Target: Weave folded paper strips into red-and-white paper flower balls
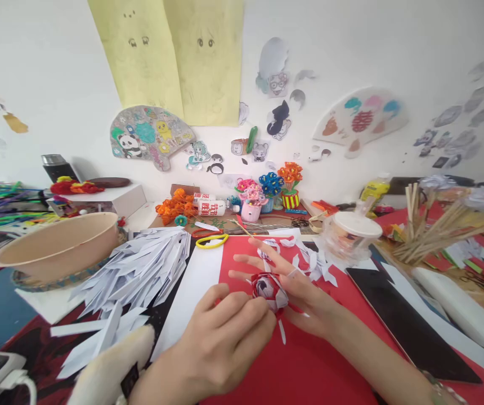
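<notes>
A small ball woven from red and white paper strips (269,289) sits between my two hands above a red sheet (309,360). My left hand (220,343) is curled, its fingertips pinching the ball's left side. My right hand (296,292) cradles the ball from the right with its thumb against it, while the other fingers stretch out flat toward the left. Loose white strip ends (309,261) lie just behind my right hand.
A heap of folded white paper strips (136,270) lies left, beside a tan bowl (56,242). Yellow scissors (211,241), a clear lidded jar (354,236), wooden sticks (431,230), small paper-flower pots (267,194) and a black sheet (411,326) surround the work area.
</notes>
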